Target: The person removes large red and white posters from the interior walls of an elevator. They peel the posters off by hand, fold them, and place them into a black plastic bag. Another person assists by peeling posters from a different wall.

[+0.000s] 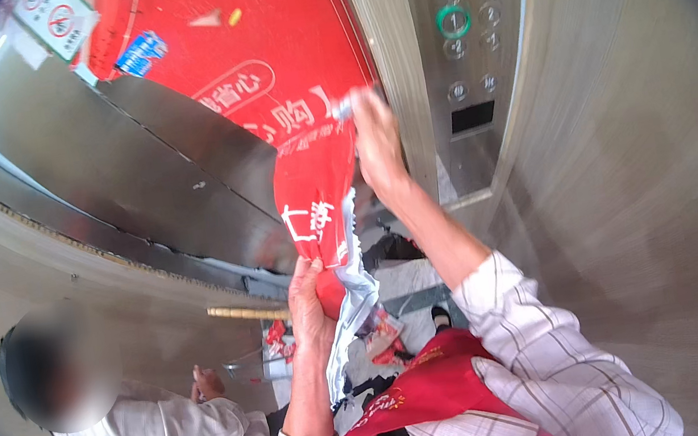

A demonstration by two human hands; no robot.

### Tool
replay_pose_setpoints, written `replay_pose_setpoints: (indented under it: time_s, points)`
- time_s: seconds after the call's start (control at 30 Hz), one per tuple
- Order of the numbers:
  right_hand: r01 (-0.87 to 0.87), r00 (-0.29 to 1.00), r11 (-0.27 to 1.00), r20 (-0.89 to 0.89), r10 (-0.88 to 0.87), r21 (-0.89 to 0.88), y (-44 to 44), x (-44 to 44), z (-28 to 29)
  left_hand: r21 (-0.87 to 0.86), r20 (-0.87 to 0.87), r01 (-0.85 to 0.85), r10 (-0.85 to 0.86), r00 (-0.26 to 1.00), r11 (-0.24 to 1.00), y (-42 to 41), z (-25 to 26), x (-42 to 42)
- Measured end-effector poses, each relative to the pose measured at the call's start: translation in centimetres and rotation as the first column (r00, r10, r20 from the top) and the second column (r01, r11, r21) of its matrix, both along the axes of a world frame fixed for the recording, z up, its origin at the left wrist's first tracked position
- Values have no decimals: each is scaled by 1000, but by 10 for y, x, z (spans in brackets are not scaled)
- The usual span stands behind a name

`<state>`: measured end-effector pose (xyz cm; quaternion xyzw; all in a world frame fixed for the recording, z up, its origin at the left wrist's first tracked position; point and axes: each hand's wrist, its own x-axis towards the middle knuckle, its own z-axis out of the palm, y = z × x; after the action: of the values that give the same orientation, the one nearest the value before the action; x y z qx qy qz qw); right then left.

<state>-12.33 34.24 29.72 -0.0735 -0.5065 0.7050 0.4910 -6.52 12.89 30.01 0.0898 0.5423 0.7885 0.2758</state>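
Observation:
A large red poster sheet [302, 42] with white writing covers part of a metal elevator door. Its lower strip [311, 190] hangs loose from the metal, with a torn, crumpled white backing [357, 298] along one edge. My left hand [309, 302] pinches the bottom of this strip between thumb and fingers. Higher up, by the poster's right edge, my right hand [375, 136] is closed around a small tool [343, 109], perhaps a scraper. The tool's pale end rests on or close to the red sheet; most of it is hidden in my fist.
An elevator button panel [468, 17] with one green-lit button is at the right, beyond the door jamb [384, 23]. At the lower left stands a person [165, 435] in a light jacket. Torn red scraps [388, 341] lie on the floor. Bare metal door [179, 169] shows left of the poster.

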Motion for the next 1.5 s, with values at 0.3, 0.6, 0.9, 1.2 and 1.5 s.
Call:
replay_pose_setpoints:
  time_s: [0.3,0.6,0.9,1.2,1.5]
  points:
    - [-202,963,673,-19,268,-711,26,-1,-112,100,126,-3,-10,992,995,7,-6,0]
    - [-376,866,656,3,500,-654,37,-88,-58,-118,-105,-11,-1,995,993,-20,-1,4]
    - [217,675,974,710,-202,71,51,-115,-89,106,38,-61,57,998,992,-13,-8,3]
    - [12,939,990,341,38,-144,34,-63,-31,140,22,-23,20,1000,990,-47,45,46]
    - [-384,912,758,-91,399,-527,16,-16,-37,172,-128,-9,32,991,985,-59,102,16]
